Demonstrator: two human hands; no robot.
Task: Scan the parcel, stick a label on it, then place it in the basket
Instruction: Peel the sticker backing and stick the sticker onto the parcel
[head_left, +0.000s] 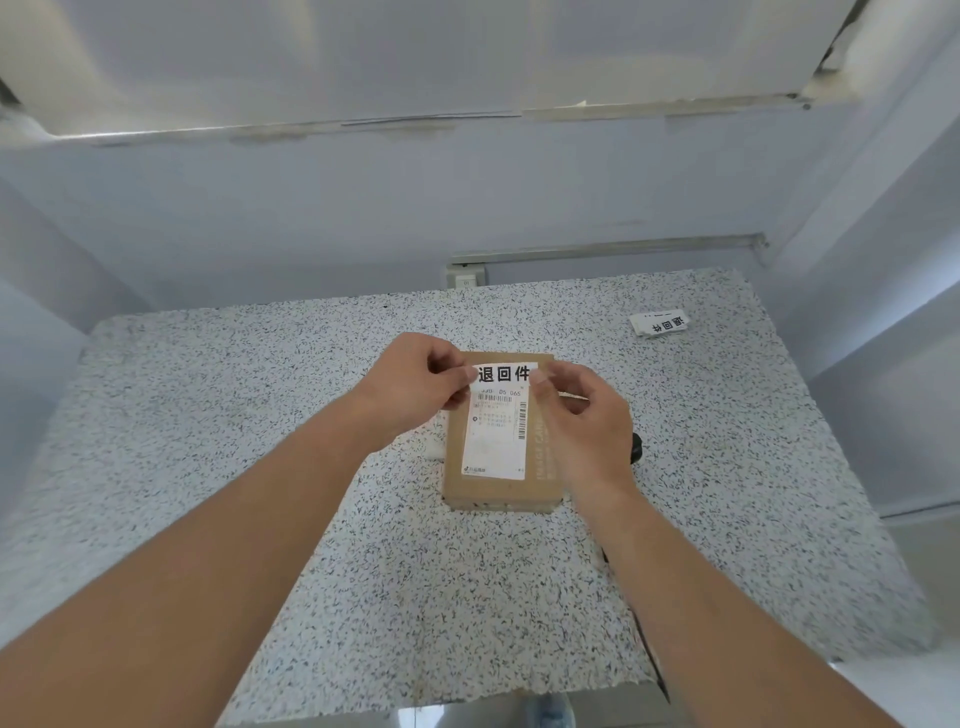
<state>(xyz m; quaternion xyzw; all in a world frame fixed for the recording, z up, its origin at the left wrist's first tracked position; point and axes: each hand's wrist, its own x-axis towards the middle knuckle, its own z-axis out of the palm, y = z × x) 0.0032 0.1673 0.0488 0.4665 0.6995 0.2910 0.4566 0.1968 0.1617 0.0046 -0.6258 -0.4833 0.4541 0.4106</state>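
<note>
A brown cardboard parcel (501, 488) lies flat in the middle of the speckled table (260, 415), with a white shipping slip on its top. A white label (503, 373) with bold black characters is stretched across the parcel's far end. My left hand (415, 384) pinches the label's left end. My right hand (582, 410) pinches its right end. Whether the label touches the parcel I cannot tell. No basket is in view.
A small stack of the same white labels (660, 323) lies at the table's far right. A black object with a cable (636, 448) peeks out behind my right hand. Pale walls close in behind and at both sides.
</note>
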